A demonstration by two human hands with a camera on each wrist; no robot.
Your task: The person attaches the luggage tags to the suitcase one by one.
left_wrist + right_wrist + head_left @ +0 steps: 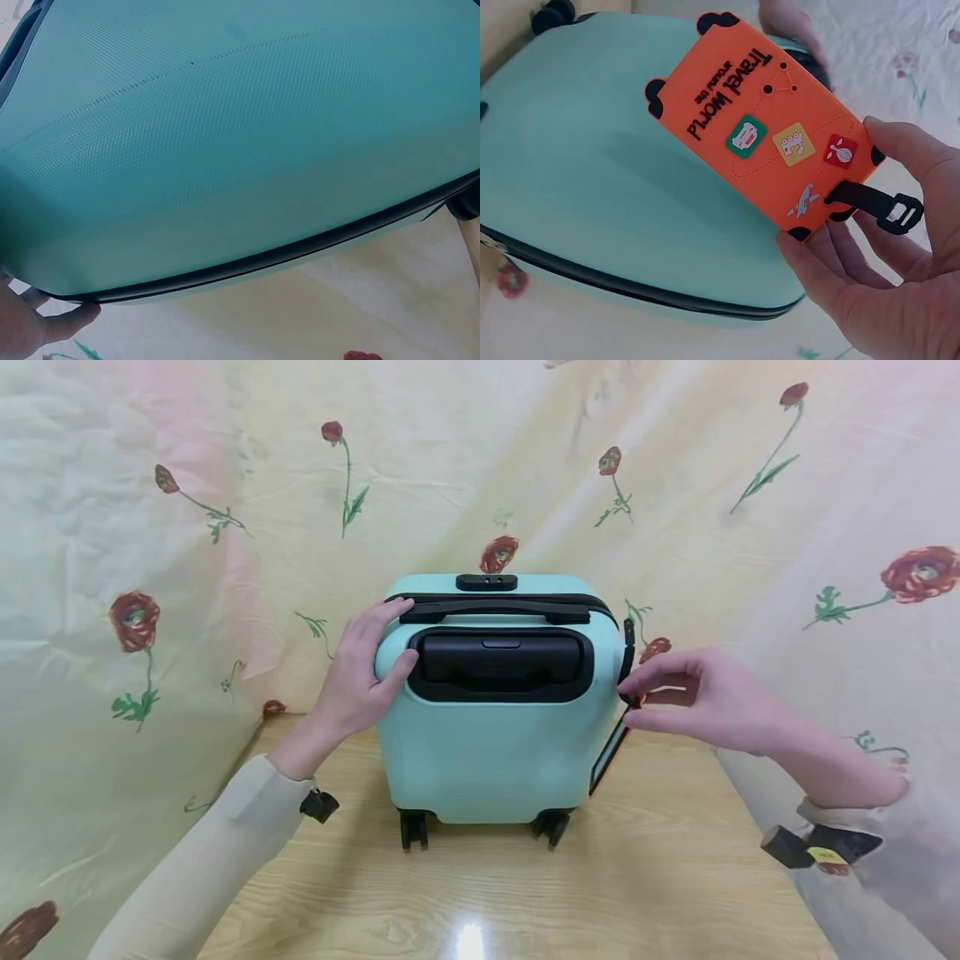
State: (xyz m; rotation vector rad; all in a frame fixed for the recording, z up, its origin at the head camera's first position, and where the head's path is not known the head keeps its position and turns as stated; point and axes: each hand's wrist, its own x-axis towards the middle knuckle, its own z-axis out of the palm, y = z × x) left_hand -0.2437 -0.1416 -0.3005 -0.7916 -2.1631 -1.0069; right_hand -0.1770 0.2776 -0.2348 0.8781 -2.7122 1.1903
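R grip [896, 300] pinches orange tag [761, 139] by its edges at the strap [866, 201] end, just beside suitcase [487, 752], R side; L grip [367, 668] lies spread on top L corner. Tag's prob. light, bendy, not fragile; hold edges nr strap. Suitcase likely stiff, smooth, heavier: use top handle [495, 607].

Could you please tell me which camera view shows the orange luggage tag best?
The right wrist view: there the orange luggage tag, held in the right hand, shows its printed face. The head view shows it narrow, slanted, beside the suitcase; the left wrist view shows none of it.
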